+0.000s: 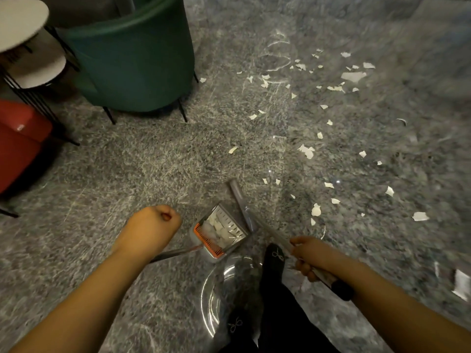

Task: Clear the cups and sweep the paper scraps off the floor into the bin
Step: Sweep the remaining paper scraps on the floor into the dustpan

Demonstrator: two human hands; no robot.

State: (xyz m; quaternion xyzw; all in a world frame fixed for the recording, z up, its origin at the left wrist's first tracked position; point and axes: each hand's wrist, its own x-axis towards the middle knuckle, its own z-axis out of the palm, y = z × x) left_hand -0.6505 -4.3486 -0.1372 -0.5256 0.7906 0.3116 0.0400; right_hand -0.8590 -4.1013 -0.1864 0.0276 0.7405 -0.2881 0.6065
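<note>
Paper scraps [331, 118] litter grey speckled floor [153, 161].

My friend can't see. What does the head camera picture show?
The left hand holds a dustpan with scraps in it, and the right hand grips a broom. Paper scraps litter the grey floor near a green chair.

Left hand [150, 226] fingers curled under, out of sight; grip on dustpan handle [173, 253] cannot tell. Broom [240, 200] head blurred. Green chair [130, 59] top cut by upper edge; red seat [17, 138] and round tables [20, 21] cut by left edge
</note>
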